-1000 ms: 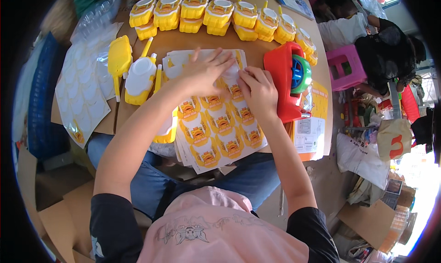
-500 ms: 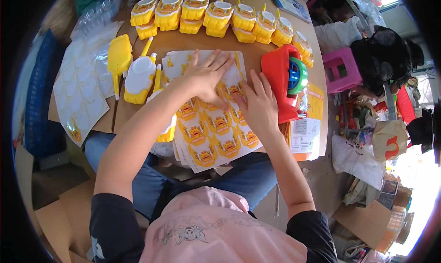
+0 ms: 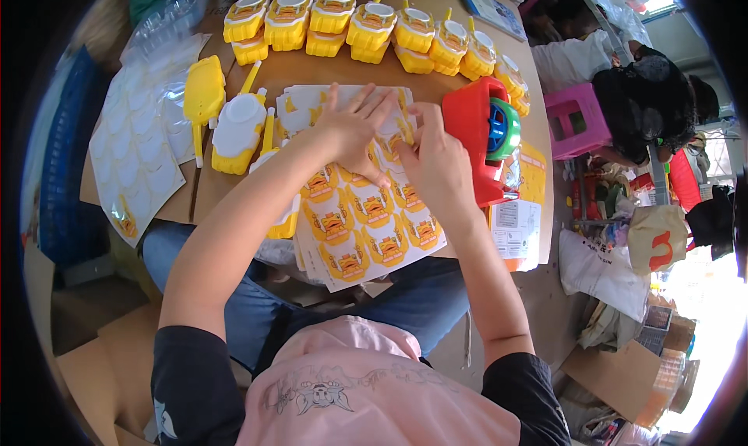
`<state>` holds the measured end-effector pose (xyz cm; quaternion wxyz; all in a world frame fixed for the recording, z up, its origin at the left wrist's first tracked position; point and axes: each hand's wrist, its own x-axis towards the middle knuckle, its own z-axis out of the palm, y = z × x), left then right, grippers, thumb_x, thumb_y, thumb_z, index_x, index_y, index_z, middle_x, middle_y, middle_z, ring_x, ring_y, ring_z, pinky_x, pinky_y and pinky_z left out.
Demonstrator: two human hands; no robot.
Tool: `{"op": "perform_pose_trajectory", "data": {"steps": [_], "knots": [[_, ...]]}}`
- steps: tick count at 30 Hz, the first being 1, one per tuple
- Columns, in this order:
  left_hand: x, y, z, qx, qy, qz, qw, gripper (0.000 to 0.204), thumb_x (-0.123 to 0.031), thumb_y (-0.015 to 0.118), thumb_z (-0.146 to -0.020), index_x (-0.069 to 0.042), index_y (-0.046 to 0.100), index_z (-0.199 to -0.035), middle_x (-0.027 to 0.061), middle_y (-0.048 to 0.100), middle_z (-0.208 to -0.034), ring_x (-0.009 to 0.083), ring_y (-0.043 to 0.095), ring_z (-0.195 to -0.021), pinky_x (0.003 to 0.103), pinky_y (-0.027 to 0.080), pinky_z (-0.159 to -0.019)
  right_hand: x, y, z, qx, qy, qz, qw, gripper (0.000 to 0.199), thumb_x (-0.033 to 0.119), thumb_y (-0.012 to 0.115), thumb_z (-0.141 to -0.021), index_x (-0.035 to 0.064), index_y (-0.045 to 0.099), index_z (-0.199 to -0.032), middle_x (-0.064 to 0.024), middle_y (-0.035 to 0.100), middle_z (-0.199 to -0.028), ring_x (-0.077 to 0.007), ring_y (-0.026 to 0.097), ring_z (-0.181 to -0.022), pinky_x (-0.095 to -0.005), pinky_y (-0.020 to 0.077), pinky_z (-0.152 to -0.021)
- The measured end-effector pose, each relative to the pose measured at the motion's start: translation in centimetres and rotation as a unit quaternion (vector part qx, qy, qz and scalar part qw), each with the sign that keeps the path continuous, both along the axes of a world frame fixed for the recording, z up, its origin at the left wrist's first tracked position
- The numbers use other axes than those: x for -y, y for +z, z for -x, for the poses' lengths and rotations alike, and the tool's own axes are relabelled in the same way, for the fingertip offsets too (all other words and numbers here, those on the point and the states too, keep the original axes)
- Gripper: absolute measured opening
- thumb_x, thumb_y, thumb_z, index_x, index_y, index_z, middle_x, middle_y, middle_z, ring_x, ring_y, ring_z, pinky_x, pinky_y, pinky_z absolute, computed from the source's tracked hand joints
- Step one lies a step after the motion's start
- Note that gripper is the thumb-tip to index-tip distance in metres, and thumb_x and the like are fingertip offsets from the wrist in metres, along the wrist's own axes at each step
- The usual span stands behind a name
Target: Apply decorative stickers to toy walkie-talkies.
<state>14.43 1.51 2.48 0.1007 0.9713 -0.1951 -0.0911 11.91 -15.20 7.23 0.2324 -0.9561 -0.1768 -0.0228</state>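
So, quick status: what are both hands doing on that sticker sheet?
Left hand flat on sticker sheet, fingers spread. Right hand pinching at a sticker, grip hidden. Red toy close beside right hand, not blocking.

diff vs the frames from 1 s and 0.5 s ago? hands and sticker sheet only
Little changed. The left hand stays flat on the sticker sheet, fingers spread. The right hand has drawn slightly toward the sheet's upper part, fingertips now picking at a sticker beside the left hand; whether one has lifted cannot be told. The sheet, the row of yellow toys and the red toy have not moved.
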Motion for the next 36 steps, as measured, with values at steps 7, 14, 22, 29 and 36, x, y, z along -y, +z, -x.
{"op": "perform_pose_trajectory", "data": {"steps": [7, 14, 22, 29, 36], "knots": [[-4.1, 3.2, 2.7, 0.170, 0.003, 0.256, 0.952, 0.110, -0.049, 0.080, -0.069, -0.011, 0.018, -0.152, 0.0199, 0.023, -0.156, 0.0332, 0.019, -0.146, 0.056, 0.017, -0.115, 2.2, 3.5, 2.0, 0.056, -0.040, -0.066, 0.995, 0.046, 0.012, 0.070, -0.081, 0.0128, 0.051, -0.123, -0.0097, 0.069, -0.086, -0.0310, 0.067, -0.078, -0.0401, 0.0510, -0.065], [-10.6, 7.1, 16.3, -0.004, 0.108, 0.194, 0.975, 0.117, -0.012, 0.088, -0.050, -0.010, 0.026, -0.149, 0.0136, 0.029, -0.153, 0.0340, 0.021, -0.144, 0.048, 0.016, -0.117, 5.1, -0.1, 4.8, 0.047, -0.039, -0.127, 0.990, 0.013, -0.001, 0.064, -0.081, 0.0029, 0.064, -0.094, -0.0107, 0.070, -0.091, -0.0259, 0.067, -0.083, -0.0335, 0.0512, -0.075], [-8.7, 4.5, 15.6, 0.054, 0.097, 0.026, 0.994, 0.123, -0.020, 0.091, -0.052, -0.018, 0.019, -0.152, 0.0134, 0.033, -0.149, 0.0310, 0.021, -0.145, 0.063, 0.007, -0.113, 4.4, 1.0, 5.7, 0.196, -0.020, -0.164, 0.967, 0.013, -0.003, 0.065, -0.084, 0.0055, 0.063, -0.093, -0.0118, 0.052, -0.116, -0.0262, 0.059, -0.099, -0.0318, 0.0499, -0.075], [-7.3, 4.3, 16.4, 0.100, 0.159, 0.043, 0.981, 0.113, -0.019, 0.089, -0.056, -0.011, 0.025, -0.149, 0.0107, 0.043, -0.138, 0.0308, 0.032, -0.137, 0.062, 0.008, -0.113, 6.5, -0.9, 6.6, 0.029, -0.090, -0.333, 0.938, 0.014, 0.003, 0.065, -0.091, 0.0014, 0.055, -0.101, -0.0028, 0.056, -0.090, -0.0082, 0.052, -0.078, -0.0201, 0.0433, -0.068], [-5.1, 4.2, 16.7, 0.144, 0.183, 0.139, 0.962, 0.113, -0.020, 0.089, -0.055, -0.003, 0.026, -0.147, 0.0146, 0.044, -0.134, 0.0323, 0.036, -0.134, 0.060, 0.010, -0.112, 5.3, -0.1, 7.1, -0.122, -0.085, -0.454, 0.878, 0.019, 0.001, 0.068, -0.088, -0.0014, 0.060, -0.106, -0.0021, 0.061, -0.080, -0.0062, 0.055, -0.066, -0.0184, 0.0465, -0.061]]}}
